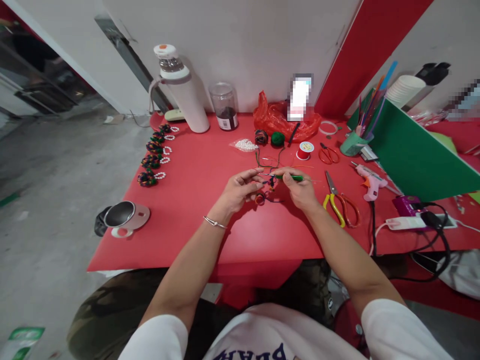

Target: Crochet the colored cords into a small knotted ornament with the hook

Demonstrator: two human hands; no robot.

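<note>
My left hand (240, 190) is closed in a pinch on a small multicoloured yarn piece (264, 192) above the red table (195, 200). My right hand (300, 187) is closed on a green-handled crochet hook (290, 177) whose tip points left into the yarn piece. Thin green and dark yarn strands (268, 161) run from the piece back toward two yarn balls, one dark (261, 136) and one green (278, 138). A silver bangle (214, 222) sits on my left wrist.
Several finished yarn rings with bead loops (155, 152) line the left edge. A white flask (182, 90), jar (224, 106), red bag (279, 120), bead pouch (245, 145), red thread spool (305, 150), scissors (329, 154), pliers (339, 205), glue gun (369, 182), power strip (416, 221), steel cup (123, 216).
</note>
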